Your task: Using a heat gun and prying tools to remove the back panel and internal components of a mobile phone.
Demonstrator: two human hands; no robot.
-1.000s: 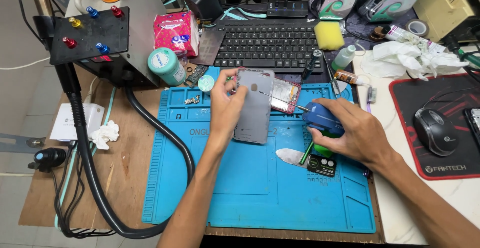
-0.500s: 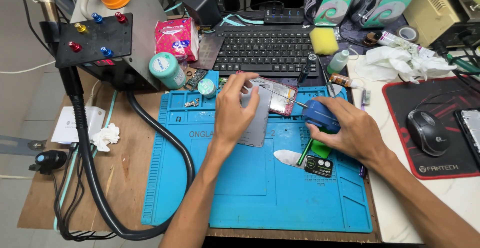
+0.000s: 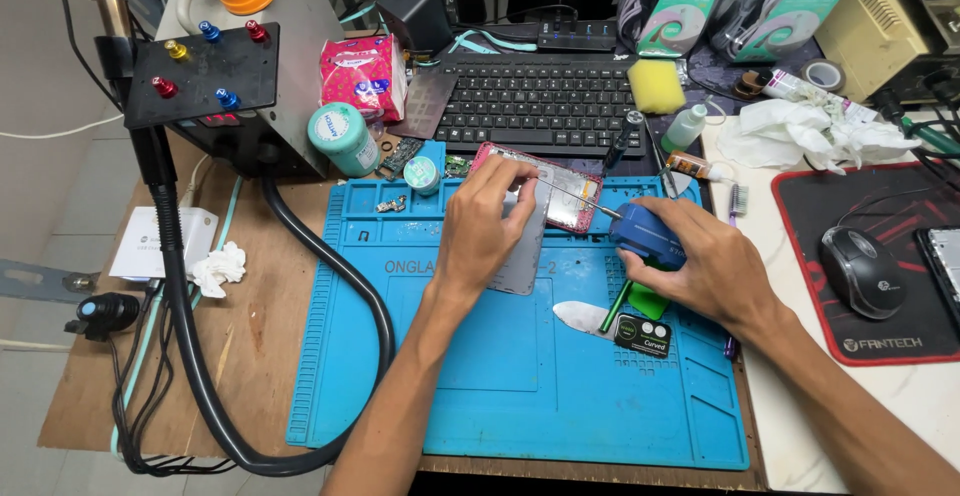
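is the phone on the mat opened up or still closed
Opened up. The grey back cover lies apart under the left hand, and the pink-framed phone body beside it shows its insides.
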